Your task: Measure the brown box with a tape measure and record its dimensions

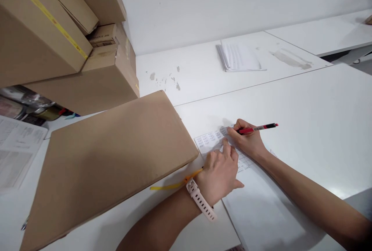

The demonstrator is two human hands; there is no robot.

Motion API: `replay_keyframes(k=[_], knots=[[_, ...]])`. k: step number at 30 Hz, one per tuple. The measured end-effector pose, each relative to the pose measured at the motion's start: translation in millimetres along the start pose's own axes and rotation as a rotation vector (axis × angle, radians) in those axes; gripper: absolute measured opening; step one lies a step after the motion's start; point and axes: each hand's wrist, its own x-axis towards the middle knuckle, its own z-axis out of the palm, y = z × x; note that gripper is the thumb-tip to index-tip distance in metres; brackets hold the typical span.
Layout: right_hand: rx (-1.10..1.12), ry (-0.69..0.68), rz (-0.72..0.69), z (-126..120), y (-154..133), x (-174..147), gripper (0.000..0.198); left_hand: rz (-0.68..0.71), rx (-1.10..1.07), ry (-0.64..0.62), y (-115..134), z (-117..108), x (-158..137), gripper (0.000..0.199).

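Pen (258, 128), red and black, sits in the right hand (251, 142), above the tabletop (305, 107) and over the upper part of a paper sheet (207, 140). Long axis runs nearly sideways from where I stand: back end sticks out to the right, lifted a little, past the knuckles; front end points left, toward the sheet. Right fingers clamped on the pen near its front; the tip itself is hidden behind them, so I cannot tell whether it touches the paper. Left hand (222, 173) lies lower and to the left, palm down on the sheet, holding nothing that I can see. Its fingers are bent and somewhat spread, thumb well apart, the index reaching up to just beside the right fingertips; contact between the two hands not clear. Nearer hand to the pen: the right, plainly, since it has it; the left index is near the front end only. Handwritten rows show to the left of the right fingers, upside of the left knuckles. Close on the left of the sheet, one corner of a large cardboard box (116, 146); a yellow strip (170, 186) shows between box and left wrist, which wears a pale band (200, 200). Farther back, near the wall, a stack of papers (241, 55), well apart from both hands.
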Motion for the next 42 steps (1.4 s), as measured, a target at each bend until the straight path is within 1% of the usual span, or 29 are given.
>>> replay_keyframes(k=[5,10,14,21,26,35,37,40,42], knots=[[0.009,0.022,0.016,0.9,-0.7,1.0,0.03,-0.002,0.006,-0.006,0.4,1.9,-0.3,0.093],[0.004,-0.003,0.0,-0.4,-0.2,1.6,0.031,-0.003,0.007,0.021,0.4,2.1,0.3,0.095],[0.021,-0.015,0.015,-1.8,-0.7,1.0,0.031,0.003,0.0,0.001,-0.1,0.4,-0.1,0.092],[0.025,0.028,0.011,-1.6,-1.0,1.5,0.03,0.002,-0.003,0.002,0.3,0.8,-0.3,0.092],[-0.015,0.019,-0.009,-1.1,-0.9,2.1,0.03,0.001,0.001,-0.007,0.6,0.5,0.0,0.094],[0.01,0.009,-0.004,-1.5,-0.2,1.5,0.029,-0.003,-0.01,0.005,1.1,1.6,-0.4,0.093],[0.004,0.025,-0.012,-0.7,-0.4,1.8,0.03,-0.004,-0.011,0.001,0.7,0.3,-0.2,0.092],[0.001,0.107,-0.038,-3.5,0.4,5.3,0.031,-0.004,-0.032,-0.022,-0.3,-1.3,0.9,0.093],[-0.022,0.148,-0.107,-9.5,2.9,10.0,0.024,-0.005,-0.041,-0.033,-0.1,-2.6,0.2,0.094]])
